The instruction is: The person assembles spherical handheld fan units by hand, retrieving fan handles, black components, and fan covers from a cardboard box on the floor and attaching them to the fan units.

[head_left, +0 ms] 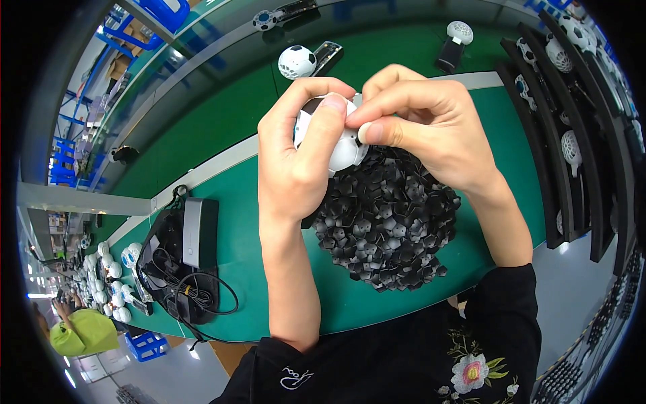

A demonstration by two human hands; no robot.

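One white ball (344,152) with a dark patch is held up over the green surface (488,232), at the far edge of one heap of black five-sided pieces (390,222), too many and too overlapped to count. Three ball-topped devices lie farther off: one patterned with black (297,62), one with a pierced white ball (459,32), and a smaller one (266,20) near the top. One grey-and-black box (200,232) sits left of the arms, beside a tangled black cable (202,293). More white balls (101,276) crowd the far left, uncounted.

Both forearms reach forward, angled inward so the hands meet at the ball. The left hand (296,151) wraps it from the left, its thumb pressed on the near side and its fingers curled over the top, gripping it. The right hand (431,128) comes from the right, knuckles raised, thumb and index fingertips close together against the ball's right side; whether they pinch a small piece cannot be told.
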